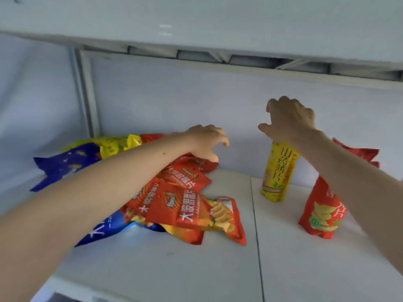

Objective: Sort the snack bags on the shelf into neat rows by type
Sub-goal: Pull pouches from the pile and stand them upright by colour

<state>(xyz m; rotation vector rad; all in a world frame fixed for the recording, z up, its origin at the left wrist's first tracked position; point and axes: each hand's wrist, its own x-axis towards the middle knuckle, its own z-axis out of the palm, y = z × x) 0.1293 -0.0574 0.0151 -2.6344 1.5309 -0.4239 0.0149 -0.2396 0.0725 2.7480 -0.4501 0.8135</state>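
Note:
A loose heap of snack bags lies on the left of the white shelf point(218, 269): red chip bags point(185, 205), blue bags point(65, 164) and yellow bags point(113, 144) at the back. My left hand point(207, 142) hovers over the back of the heap, fingers curled and apart, its thumb near a red bag. A tall yellow bag point(277, 173) stands upright right of centre. My right hand point(287, 118) is just above its top with fingers spread, and the wrist hides the bag's top edge. A red bag point(316, 214) stands upright in front right of the yellow one.
Another red bag point(357, 153) peeks out behind my right forearm against the back wall. The upper shelf point(196, 29) hangs low overhead. A seam point(255, 214) splits the shelf board, and a metal upright point(87, 94) stands at the back left.

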